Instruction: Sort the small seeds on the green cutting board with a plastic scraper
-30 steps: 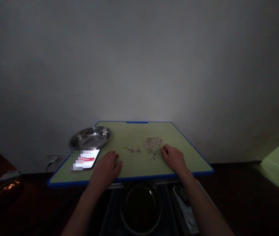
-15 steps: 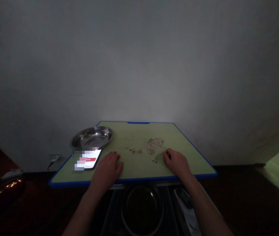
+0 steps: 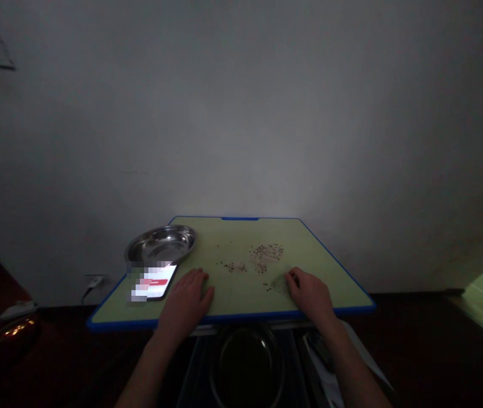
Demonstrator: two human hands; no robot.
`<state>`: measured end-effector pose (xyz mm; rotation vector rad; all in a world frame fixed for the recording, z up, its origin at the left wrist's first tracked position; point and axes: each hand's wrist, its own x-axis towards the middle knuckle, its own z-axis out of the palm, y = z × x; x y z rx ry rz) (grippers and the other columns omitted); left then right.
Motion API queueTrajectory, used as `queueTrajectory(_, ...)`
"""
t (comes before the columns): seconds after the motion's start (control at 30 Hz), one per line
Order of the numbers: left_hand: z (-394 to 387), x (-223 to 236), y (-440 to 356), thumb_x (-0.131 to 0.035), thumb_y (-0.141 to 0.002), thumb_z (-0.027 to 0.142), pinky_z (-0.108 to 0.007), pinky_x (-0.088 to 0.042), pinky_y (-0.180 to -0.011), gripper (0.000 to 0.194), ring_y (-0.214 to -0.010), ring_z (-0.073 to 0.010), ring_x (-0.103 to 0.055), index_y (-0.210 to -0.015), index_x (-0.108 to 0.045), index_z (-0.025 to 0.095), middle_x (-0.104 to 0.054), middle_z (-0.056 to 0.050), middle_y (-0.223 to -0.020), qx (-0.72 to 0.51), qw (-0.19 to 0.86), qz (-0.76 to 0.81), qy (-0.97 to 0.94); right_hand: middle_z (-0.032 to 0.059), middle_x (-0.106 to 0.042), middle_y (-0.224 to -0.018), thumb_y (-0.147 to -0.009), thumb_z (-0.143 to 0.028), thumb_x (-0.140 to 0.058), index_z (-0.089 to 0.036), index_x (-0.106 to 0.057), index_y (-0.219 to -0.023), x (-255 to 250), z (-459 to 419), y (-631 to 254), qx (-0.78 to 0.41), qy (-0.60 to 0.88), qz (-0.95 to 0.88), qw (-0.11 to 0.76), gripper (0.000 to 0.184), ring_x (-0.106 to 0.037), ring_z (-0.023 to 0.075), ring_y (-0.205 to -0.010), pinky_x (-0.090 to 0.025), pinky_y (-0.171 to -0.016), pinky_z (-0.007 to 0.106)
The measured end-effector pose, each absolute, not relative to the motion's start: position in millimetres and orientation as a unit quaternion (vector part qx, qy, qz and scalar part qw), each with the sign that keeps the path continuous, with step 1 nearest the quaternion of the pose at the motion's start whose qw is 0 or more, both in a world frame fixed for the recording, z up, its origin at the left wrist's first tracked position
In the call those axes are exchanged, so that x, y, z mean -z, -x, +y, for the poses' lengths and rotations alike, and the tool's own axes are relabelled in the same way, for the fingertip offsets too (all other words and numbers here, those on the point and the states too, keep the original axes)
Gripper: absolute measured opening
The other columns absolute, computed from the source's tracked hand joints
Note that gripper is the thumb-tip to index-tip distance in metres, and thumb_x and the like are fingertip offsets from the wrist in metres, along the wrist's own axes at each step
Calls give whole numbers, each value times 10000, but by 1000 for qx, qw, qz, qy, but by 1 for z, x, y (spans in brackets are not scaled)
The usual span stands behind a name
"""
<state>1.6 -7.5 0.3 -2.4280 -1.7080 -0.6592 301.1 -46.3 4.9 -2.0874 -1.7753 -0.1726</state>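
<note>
Dozens of small dark grains [image 3: 267, 252] speckle our pale green board [image 3: 241, 303], bunched thickest right of centre, a thinner patch to the left, and a few strays right beside the clear sheet [image 3: 279, 284]! Our right hand [image 3: 312, 292] pinches that sheet; our left hand [image 3: 185, 300] lies palm down, fingers loosely extended, near the phone [image 3: 160, 283].

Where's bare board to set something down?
Bare board lies right of the right hand, and along the far edge behind the scattered dark bits. Crowded: the left side, where steel basin, phone and left hand sit close together.
</note>
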Motion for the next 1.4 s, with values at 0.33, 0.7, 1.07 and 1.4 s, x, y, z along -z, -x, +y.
queueTrajectory(0.33, -7, 3, -1, -584, -880, 357, -486, -466, -922, 325, -1109, -237, -564, -1155, -563, 187, -569, -77, -1246, 220, 57, -558, 798, 35, -725, -810, -940, -347, -467, -221, -636, -851, -4, -43, -302, 49, 738, -637, 217, 229, -657, 191, -755, -335, -606, 273)
queueTrajectory(0.7, -5, 8, -1, -586, -878, 360, -493, -459, -930, 337, -1121, -242, -557, -1167, -558, 190, -557, -79, -1265, 227, 58, -558, 796, 51, -717, -794, -952, -348, -453, -208, -617, -868, -11, -39, -298, 67, 742, -642, 181, 232, -663, 205, -748, -330, -593, 277)
queueTrajectory(1.07, -6, 6, 0, -584, -880, 359, -483, -469, -918, 324, -1104, -235, -567, -1154, -564, 187, -571, -76, -1242, 223, 64, -555, 799, 52, -717, -822, -980, -311, -394, -209, -594, -896, -8, -39, -301, 40, 727, -647, 227, 240, -663, 195, -768, -343, -612, 264)
queueTrajectory(1.4, -9, 2, -2, -585, -879, 357, -485, -466, -920, 322, -1105, -236, -566, -1150, -566, 186, -572, -76, -1240, 221, 57, -558, 798, 39, -718, -781, -965, -318, -437, -214, -599, -882, -9, -42, -297, 35, 707, -675, 209, 210, -664, 191, -727, -319, -584, 260)
